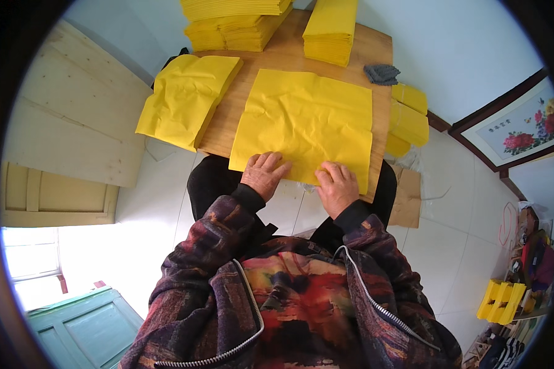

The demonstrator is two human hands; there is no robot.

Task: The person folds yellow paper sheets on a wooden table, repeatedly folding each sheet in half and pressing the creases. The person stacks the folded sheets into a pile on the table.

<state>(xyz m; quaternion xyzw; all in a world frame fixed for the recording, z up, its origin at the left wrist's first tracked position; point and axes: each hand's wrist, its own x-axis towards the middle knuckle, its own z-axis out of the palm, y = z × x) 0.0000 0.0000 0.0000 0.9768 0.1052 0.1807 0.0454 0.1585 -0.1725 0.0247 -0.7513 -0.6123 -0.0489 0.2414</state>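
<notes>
The left hand [264, 175] and right hand [338, 187] lie curled on the near edge of a creased yellow sheet [306, 117]; whether pinching, I cannot tell. It covers a wooden table [374, 49] bearing yellow stacks [330, 31] at far left and far right.

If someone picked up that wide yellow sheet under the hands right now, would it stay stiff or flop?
The yellow sheet would probably flop somewhat, since wrinkles run across it. It looks thin, so it's likely light for its size. Lifted only at the near edge, where the left hand and right hand rest, its far side may droop.
</notes>
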